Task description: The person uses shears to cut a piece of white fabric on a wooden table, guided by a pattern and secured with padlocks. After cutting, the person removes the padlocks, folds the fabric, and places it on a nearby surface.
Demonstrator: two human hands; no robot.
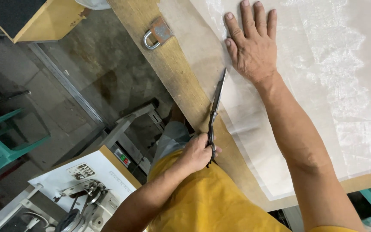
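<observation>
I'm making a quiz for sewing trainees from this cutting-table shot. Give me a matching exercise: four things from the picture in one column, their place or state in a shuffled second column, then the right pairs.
Things:
1. scissors
2. padlock
3. right hand
4. sewing machine

Places or states:
A. spread flat on the pale sheet of fabric
B. gripped by the left hand at the table edge
C. down by the floor, left of the person
D. lying shut on the bare wooden table

Pairs: 1-B, 2-D, 3-A, 4-C
</observation>
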